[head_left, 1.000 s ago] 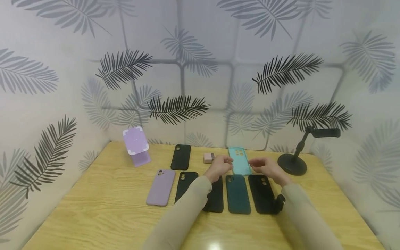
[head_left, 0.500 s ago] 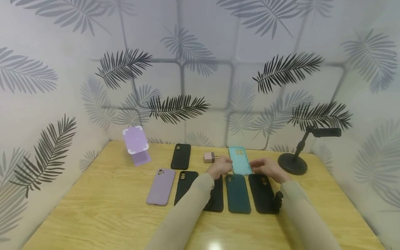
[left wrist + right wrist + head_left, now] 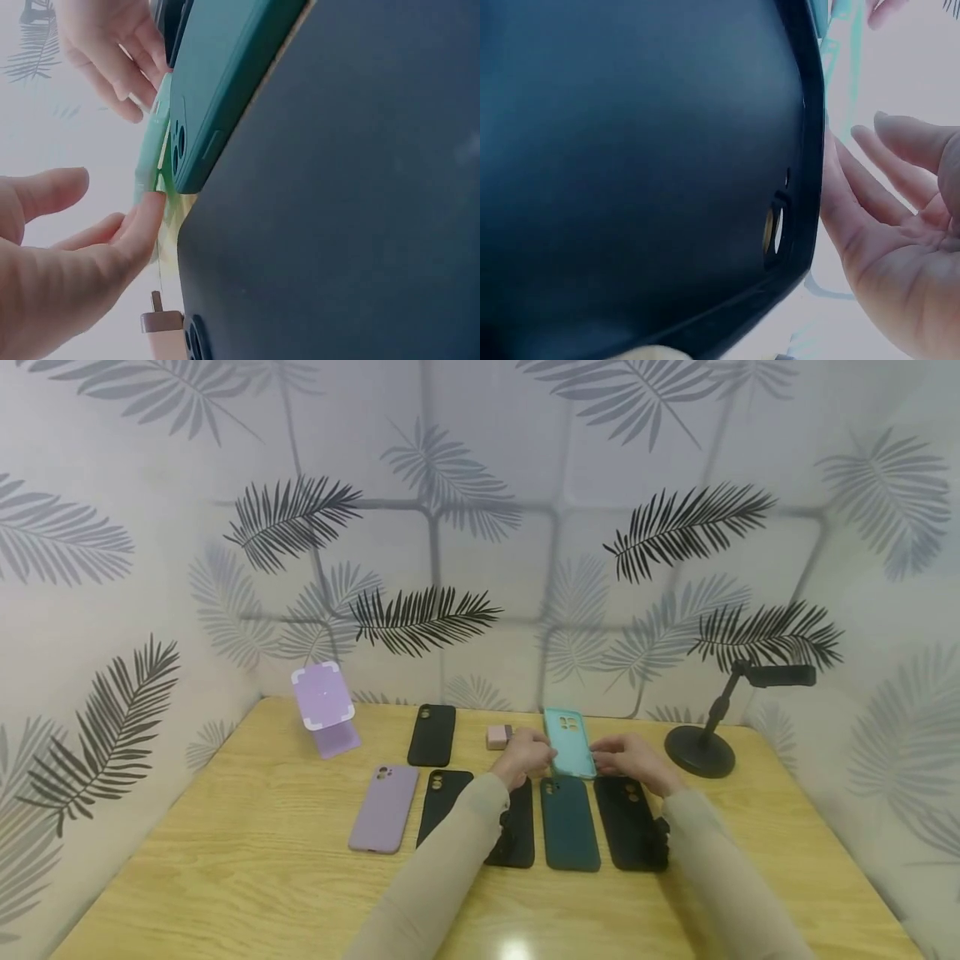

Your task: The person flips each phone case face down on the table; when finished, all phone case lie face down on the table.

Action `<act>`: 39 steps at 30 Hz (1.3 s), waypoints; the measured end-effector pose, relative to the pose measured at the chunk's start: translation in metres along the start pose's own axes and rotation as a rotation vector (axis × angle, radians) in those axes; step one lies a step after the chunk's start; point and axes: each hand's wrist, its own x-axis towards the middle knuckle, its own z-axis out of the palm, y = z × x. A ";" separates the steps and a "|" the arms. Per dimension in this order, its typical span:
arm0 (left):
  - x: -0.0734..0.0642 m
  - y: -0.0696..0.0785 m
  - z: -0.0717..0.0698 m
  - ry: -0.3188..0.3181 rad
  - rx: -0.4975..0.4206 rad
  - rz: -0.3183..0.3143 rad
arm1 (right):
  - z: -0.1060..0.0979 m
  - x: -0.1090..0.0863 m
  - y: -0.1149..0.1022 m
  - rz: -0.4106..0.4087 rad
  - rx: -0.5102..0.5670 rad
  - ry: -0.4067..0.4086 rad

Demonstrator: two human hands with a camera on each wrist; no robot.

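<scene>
A mint phone case (image 3: 570, 745) lies at the back of the table between my hands. At its left edge my left hand (image 3: 527, 756) touches it with extended fingertips, the thumb held apart in the left wrist view. Along its right edge rests my right hand (image 3: 633, 760), its fingers loosely extended in the right wrist view. Just in front of the mint case lies a dark teal phone case (image 3: 570, 823). Beneath the right wrist is a black phone case (image 3: 626, 827); another black phone case (image 3: 521, 831) is partly hidden by the left forearm.
Left of the forearm lie a lilac phone case (image 3: 384, 810) and a black phone case (image 3: 442, 802), with another black case (image 3: 432, 735) behind. A pink charger plug (image 3: 497, 737) sits beside my left hand. A lilac phone stand (image 3: 325, 697) and a black stand (image 3: 701, 752) flank the table.
The right hand has closed in on the mint case's right edge. The mint case has shifted slightly left. The other phone cases have stayed in place.
</scene>
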 end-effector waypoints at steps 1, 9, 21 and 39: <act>0.001 0.000 0.001 0.015 -0.017 0.002 | 0.001 0.000 0.000 -0.005 -0.006 -0.002; 0.001 0.002 0.005 0.071 -0.139 0.016 | 0.007 0.008 -0.003 -0.018 -0.012 -0.021; 0.000 0.008 0.012 0.005 -0.236 0.128 | 0.016 0.019 -0.013 0.029 0.120 -0.057; 0.000 -0.003 0.014 -0.093 -0.077 0.104 | 0.010 0.014 -0.010 0.024 0.190 0.019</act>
